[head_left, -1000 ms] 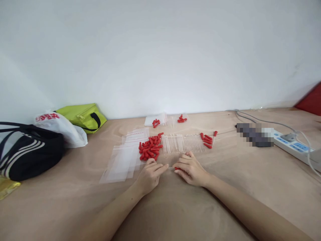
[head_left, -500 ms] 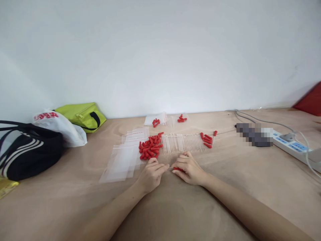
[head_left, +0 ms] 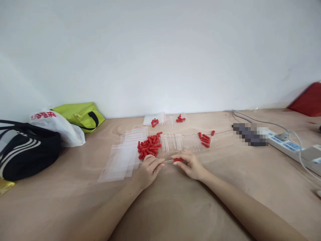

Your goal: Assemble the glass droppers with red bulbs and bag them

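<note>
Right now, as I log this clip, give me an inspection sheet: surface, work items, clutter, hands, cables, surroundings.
Surface: wood-toned tabletop, no spills seen.
Work items: heap of red bulbs; row of thin tubes beside it; overlapping clear bags left of the heap.
Clutter: black striped bag, white plastic bag and lime-green bag at left.
Hands: left hand holds a thin tube; right hand grips a red bulb. Whether the tube is inside the bulb: cannot tell.
Cables: grey cable behind the power strip, one plug seated.
Surroundings: pale wall behind; other people: nothing seen.
</note>
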The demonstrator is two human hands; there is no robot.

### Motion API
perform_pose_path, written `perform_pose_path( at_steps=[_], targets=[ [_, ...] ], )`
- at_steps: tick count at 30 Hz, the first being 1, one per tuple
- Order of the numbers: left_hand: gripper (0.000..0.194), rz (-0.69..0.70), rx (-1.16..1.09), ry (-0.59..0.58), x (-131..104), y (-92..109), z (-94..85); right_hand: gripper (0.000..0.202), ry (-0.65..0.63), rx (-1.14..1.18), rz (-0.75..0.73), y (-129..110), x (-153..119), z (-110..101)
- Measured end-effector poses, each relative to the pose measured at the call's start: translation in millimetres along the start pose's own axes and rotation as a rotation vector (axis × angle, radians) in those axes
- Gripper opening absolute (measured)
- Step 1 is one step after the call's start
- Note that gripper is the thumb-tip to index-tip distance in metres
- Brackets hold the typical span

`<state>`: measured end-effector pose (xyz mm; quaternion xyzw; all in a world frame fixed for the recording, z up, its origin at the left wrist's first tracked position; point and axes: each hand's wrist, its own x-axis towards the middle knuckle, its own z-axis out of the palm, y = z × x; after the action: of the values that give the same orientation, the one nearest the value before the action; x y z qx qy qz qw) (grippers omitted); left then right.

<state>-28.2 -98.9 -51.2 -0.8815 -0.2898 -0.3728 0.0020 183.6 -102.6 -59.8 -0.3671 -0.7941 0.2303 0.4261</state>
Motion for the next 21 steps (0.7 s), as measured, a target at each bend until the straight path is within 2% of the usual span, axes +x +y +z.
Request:
perform_pose_path(
  at_steps=[3, 6, 9, 12, 14, 17, 21],
  targets=[
    [0.016, -0.036, -0.016, -0.012, -0.5, 1.0, -1.8, 0.026, 0.074, 0.239, 0.160, 2.7, -1.8, 0.9],
    [0.018, -0.078, -0.047, -0.011, -1.0, 5.1, 0.6, 0.034, 0.051, 0.486, 0.297, 0.2, -1.7, 7.4],
    [0.018, -0.061, -0.100, -0.009, -1.3, 8.4, 4.4, 0.027, 0.025, 0.587, 0.341, -7.7, 0.7, 15.0],
    [0.018, -0.081, -0.123, -0.036, -1.0, 8.5, 3.8, 0.027, 0.068, 0.638, 0.362, -13.4, 6.2, 14.4],
    [0.021, -0.133, -0.121, -0.058, -0.5, 7.5, 1.0, 0.034, 0.121, 0.627, 0.430, -11.7, 12.3, 5.3],
    [0.019, -0.160, -0.112, -0.092, 0.6, 6.4, -2.8, 0.047, 0.174, 0.501, 0.538, 1.8, 22.4, -21.9],
    [0.016, -0.119, -0.095, -0.139, 2.4, 7.7, -3.2, 0.037, 0.319, 0.195, 0.632, 37.0, 26.8, -71.8]
  ],
)
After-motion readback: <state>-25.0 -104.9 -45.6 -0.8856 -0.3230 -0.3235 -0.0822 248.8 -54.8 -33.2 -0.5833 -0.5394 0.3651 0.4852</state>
